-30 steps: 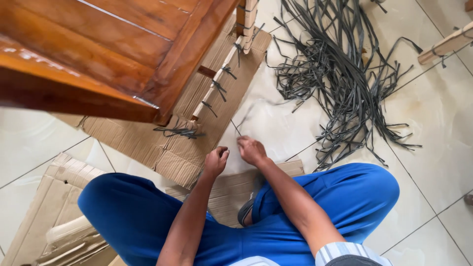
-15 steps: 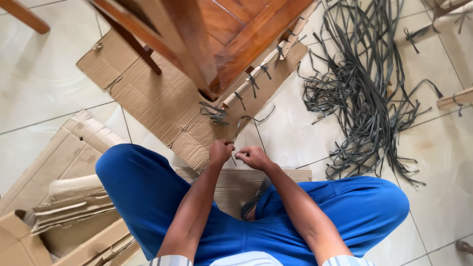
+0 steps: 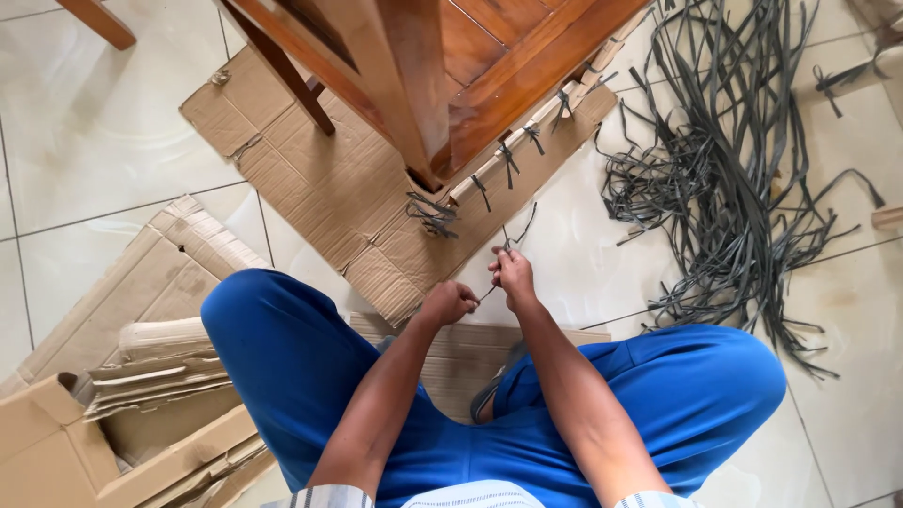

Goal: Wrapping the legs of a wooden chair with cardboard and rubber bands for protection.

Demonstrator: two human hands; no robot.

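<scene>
Seen from above, a seated person's right hand [image 3: 513, 275] and left hand [image 3: 450, 302] each pinched one thin, flat, dark grey strap [image 3: 514, 235], stretched between them and curling upward at twelve o'clock toward a wooden chair [image 3: 489, 66] standing on cardboard [image 3: 320, 179].

A: Count check. Hands?
B: Two: left hand [image 3: 448, 303], right hand [image 3: 513, 273], both centre frame.
A: Strap piles?
B: One loose pile of grey straps [image 3: 743, 179] at 2 o'clock; can't count the strands.
A: Cardboard?
B: One flat cardboard sheet [image 3: 310, 179] at 11 o'clock, one stack of folded boxes [image 3: 132, 395] at 8.
</scene>
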